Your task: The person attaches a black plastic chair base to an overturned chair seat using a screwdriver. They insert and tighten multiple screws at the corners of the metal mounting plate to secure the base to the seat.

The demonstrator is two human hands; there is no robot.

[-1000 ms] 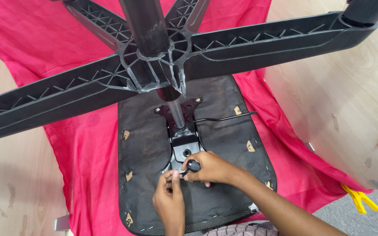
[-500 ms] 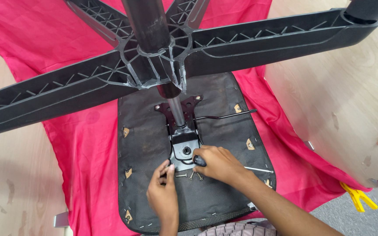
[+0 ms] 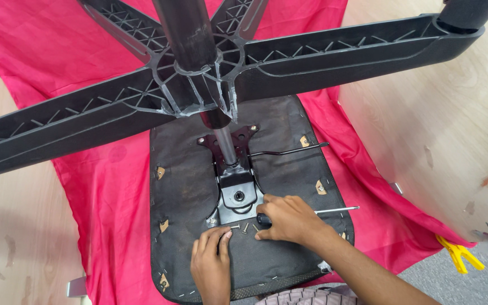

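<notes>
The right hand (image 3: 289, 219) is closed around a screwdriver (image 3: 334, 210), its shaft pointing right across the upturned chair seat underside (image 3: 187, 186). The left hand (image 3: 213, 260) lies flat, fingertips pinching at loose screws (image 3: 244, 227) just below the metal mounting plate (image 3: 235, 197). A nudge could roll those screws off onto the red cloth (image 3: 108, 192).

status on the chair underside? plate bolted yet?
Done: mounting plate sits on the seat underside, base column attached. In hand: right hand holds a screwdriver; left hand touches loose screws. Left: those screws are not yet driven.
</notes>
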